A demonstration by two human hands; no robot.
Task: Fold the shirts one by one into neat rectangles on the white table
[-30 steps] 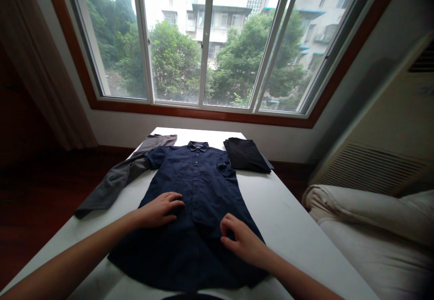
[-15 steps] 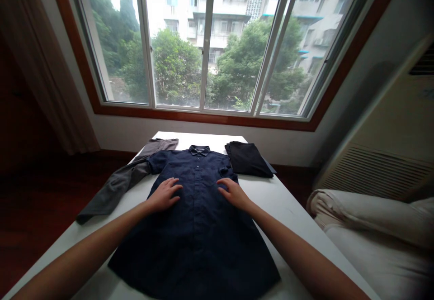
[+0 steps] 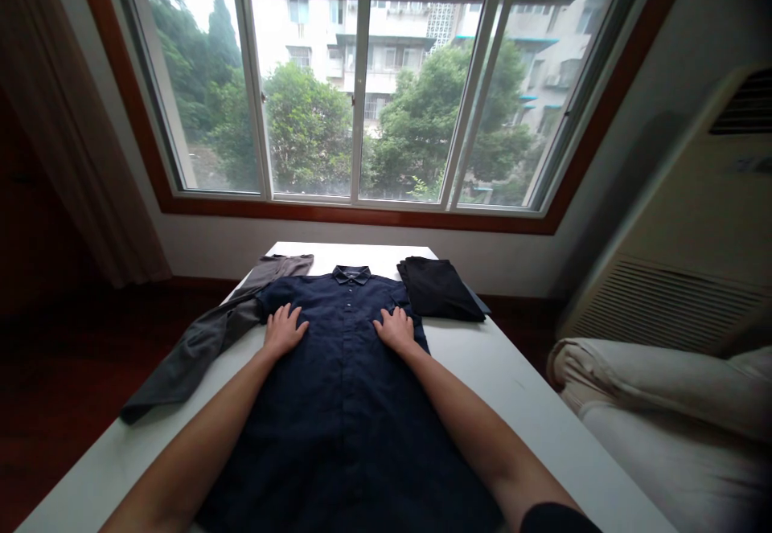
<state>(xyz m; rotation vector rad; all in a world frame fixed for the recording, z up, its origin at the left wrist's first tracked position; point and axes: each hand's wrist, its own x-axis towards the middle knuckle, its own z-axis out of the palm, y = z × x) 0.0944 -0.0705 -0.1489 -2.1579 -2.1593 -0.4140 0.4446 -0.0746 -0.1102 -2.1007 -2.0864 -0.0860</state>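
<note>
A dark navy short-sleeved shirt (image 3: 346,388) lies front up and spread out, its collar toward the window and its hem toward me. My left hand (image 3: 285,330) rests on the upper left of the shirt near the sleeve, fingers spread. On the upper right of the shirt lies my right hand (image 3: 395,328), its fingers also apart. Neither hand holds anything.
The shirt is on a white table (image 3: 512,412). Grey trousers (image 3: 193,356) lie along the table's left edge, partly touching the left sleeve. Folded black clothing (image 3: 443,288) sits at the back right. A cushioned seat (image 3: 663,428) stands to the right, below a window (image 3: 362,91).
Both hands have moved forward, up the shirt toward its sleeves, and their fingers now point more toward the collar. The view has shifted slightly.
</note>
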